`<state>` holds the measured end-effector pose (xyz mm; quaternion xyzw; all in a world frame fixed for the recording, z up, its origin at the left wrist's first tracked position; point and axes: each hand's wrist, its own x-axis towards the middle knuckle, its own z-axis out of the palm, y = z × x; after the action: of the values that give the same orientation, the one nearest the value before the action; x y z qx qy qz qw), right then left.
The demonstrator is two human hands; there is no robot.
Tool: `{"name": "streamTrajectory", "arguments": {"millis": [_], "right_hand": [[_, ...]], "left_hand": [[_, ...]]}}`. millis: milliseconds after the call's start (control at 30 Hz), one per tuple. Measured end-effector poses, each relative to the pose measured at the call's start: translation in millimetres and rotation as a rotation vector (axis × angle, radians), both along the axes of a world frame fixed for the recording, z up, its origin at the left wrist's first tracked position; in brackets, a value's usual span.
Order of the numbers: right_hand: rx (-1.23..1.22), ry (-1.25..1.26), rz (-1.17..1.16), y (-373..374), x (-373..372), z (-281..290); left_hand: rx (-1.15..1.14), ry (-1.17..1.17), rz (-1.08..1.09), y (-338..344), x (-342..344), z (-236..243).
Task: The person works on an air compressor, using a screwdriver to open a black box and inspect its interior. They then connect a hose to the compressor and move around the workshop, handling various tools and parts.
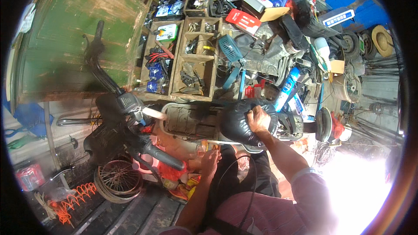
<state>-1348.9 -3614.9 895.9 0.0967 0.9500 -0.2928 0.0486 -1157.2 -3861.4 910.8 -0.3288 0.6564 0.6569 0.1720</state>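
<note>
A small electric bike stands crosswise in front of me, with its handlebar (159, 156) on the left and a padded, glossy black seat (233, 124) on the right. My right hand (258, 119) is on top of the seat, its fingers curled and closed against the black cover. Lower and to the left, my left hand (210, 162) hangs beside the bike's frame, near my knee. Its fingers point up, apart, and I see nothing in them. Between handlebar and seat runs a worn, grey metal-edged deck (183, 119).
Beyond the bike, a wooden compartment tray (173, 72) holds small parts. A blue plastic basket (230, 48), a blue spray can (287, 88) and boxes crowd the bench. At lower left are a spoked wheel rim (117, 178) and an orange coiled hose (80, 191). Strong glare covers the lower right.
</note>
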Motion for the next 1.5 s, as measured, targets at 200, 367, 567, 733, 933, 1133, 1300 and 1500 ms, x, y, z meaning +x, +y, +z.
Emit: {"name": "streamTrajectory", "arguments": {"millis": [200, 367, 567, 733, 933, 1133, 1300, 1500], "right_hand": [[-0.058, -0.082, -0.017, 4, -2, 12], [-0.168, -0.045, -0.055, 11, -1, 14], [-0.404, -0.064, -0.093, 40, 5, 25], [-0.714, -0.14, 0.066, 81, 45, 54], [-0.748, -0.491, 0.121, 209, 172, 73], [-0.641, -0.683, -0.459, 411, 370, -59], [-0.539, -0.611, -1.079, 520, 489, -28], [-0.522, -0.734, -1.123, 487, 570, 54]], "left_hand": [[0.087, -0.133, -0.03, 32, 16, 23], [0.07, -0.15, -0.073, 50, 43, 24], [0.085, 0.011, -0.173, 85, 67, 25], [0.047, -0.066, -0.174, 131, 82, 32], [0.045, -0.084, -0.205, 198, 87, 50], [-0.063, -0.041, -0.311, 253, 74, 90], [-0.134, -0.015, -0.315, 259, 65, 103], [-0.069, -0.035, -0.452, 286, 75, 102]]}}
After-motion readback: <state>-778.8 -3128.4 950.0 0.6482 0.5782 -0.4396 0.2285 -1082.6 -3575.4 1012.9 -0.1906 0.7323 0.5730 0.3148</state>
